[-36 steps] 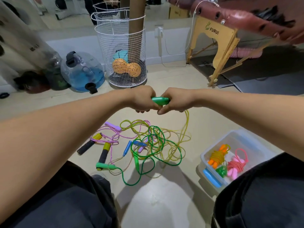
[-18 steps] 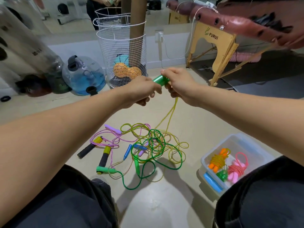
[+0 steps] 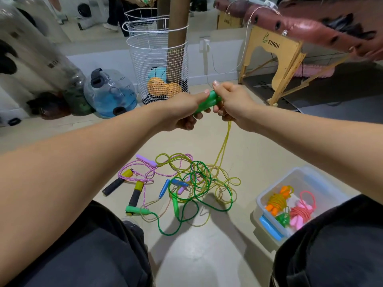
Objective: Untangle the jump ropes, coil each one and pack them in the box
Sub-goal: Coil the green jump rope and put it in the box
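Green handle (image 3: 207, 102) tilted up-right, gripped by left hand (image 3: 182, 112) and right hand (image 3: 233, 104).

Green handle (image 3: 207, 101) largely buried between left hand (image 3: 184, 112) and right hand (image 3: 234, 105), ends unseen. Yellow rope (image 3: 223, 146) lost inside the floor tangle (image 3: 194, 183), path untraceable. Box (image 3: 302, 177) partly blocked by a dark trouser leg (image 3: 331, 245). Massage table (image 3: 310, 27) cropped at top and right edges. Items at far left blurred beyond recognition.
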